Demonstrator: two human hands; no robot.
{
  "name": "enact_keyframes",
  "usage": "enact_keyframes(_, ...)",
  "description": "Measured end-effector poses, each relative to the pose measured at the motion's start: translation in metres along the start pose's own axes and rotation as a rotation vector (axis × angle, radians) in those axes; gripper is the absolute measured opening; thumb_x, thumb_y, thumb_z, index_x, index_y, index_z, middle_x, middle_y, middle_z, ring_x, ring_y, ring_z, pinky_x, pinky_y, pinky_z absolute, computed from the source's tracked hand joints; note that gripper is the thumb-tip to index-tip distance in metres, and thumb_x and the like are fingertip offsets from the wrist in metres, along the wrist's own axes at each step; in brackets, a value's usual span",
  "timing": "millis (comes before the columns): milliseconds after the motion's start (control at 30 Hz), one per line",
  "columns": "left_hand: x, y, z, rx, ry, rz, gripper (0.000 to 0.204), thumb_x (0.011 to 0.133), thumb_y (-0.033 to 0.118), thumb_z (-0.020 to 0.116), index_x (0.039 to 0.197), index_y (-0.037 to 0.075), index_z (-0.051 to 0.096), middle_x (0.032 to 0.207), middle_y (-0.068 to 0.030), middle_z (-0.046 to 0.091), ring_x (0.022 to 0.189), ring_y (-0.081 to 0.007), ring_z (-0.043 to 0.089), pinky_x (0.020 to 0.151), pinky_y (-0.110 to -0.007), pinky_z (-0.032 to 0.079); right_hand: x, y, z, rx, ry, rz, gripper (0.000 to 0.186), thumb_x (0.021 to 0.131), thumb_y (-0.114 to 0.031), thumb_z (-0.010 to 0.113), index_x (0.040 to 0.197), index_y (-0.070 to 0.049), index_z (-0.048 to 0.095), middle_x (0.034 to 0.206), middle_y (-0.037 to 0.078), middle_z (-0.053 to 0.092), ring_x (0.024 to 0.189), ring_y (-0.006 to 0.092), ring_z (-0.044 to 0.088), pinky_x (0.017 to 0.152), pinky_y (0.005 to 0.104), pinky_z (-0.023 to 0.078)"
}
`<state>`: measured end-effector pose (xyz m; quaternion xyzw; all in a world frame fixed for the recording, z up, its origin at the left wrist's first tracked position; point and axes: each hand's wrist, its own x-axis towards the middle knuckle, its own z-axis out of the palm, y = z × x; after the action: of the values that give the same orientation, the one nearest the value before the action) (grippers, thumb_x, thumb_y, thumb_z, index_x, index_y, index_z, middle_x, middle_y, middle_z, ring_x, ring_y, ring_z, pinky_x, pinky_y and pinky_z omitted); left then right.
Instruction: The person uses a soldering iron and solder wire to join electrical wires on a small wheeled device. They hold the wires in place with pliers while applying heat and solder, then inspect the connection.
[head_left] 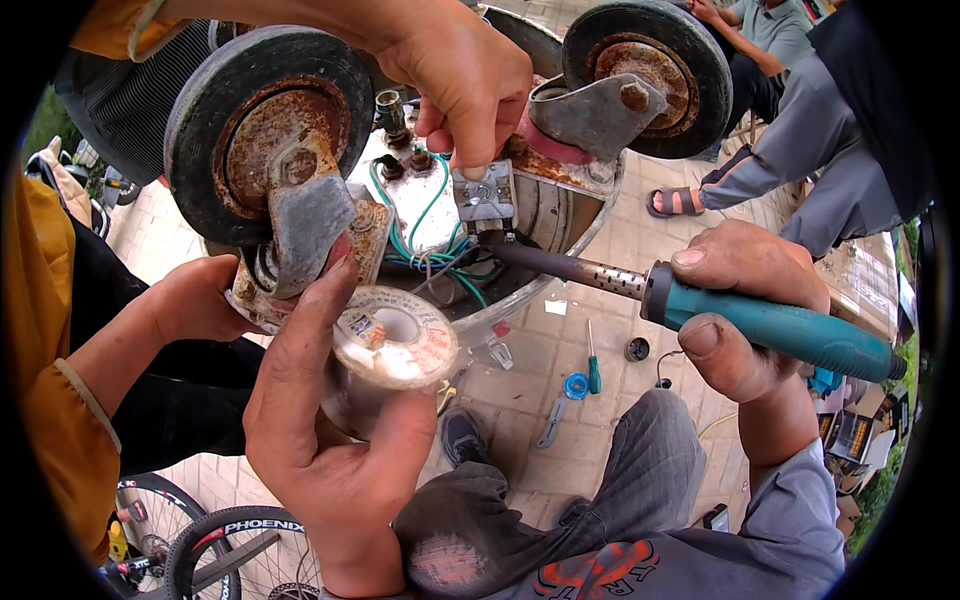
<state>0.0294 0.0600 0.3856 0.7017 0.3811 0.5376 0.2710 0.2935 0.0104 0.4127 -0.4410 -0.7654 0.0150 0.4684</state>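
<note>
My left hand (335, 440) is wrapped round a spool of solder wire (405, 335) with a pale printed end. In my right hand (750, 310) is a soldering iron (825, 335) with a teal handle. Its dark tip reaches the lower edge of a small square metal part (485, 197), where green wires (410, 235) gather. I cannot tell whether solder touches the tip. Another person's hand (460, 80) presses that metal part from above. The same person's other hand (205, 300) grips the rusty caster plate beside my left hand.
Two rusty caster wheels (265, 130) stand up from the round metal base (590, 215). On the paving lie a screwdriver (594, 365), a blue round item (576, 386) and a utility knife (550, 424). Bicycle wheels (205, 545) stand at lower left. Other people sit at upper right.
</note>
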Motion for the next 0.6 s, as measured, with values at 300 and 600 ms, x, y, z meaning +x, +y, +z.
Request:
enact_keyframes(300,-0.0015,0.0053,0.0006,-0.007,0.021,-0.105,0.062,0.061,-0.005,0.066,0.122,-0.009,0.059,0.119,-0.0221,0.065,0.11,-0.0268,0.063,0.098,-0.035,0.046,0.0002,0.0,0.0006,-0.014,-0.004,-0.004,0.039,0.075,-0.032,0.073,0.093,0.002,0.067,0.07,0.013,0.064,0.063,0.024,0.063,0.061,0.0319,0.05)
enact_keyframes(600,-0.0015,0.0073,0.002,-0.051,0.04,-0.154,0.061,0.064,-0.006,0.068,0.123,-0.009,0.058,0.12,-0.0225,0.064,0.11,-0.0266,0.063,0.098,-0.036,0.046,0.0015,-0.0003,0.0018,0.009,-0.013,-0.018,0.04,0.075,-0.033,0.075,0.094,0.001,0.067,0.072,0.014,0.065,0.063,0.0245,0.064,0.061,0.0322,0.05)
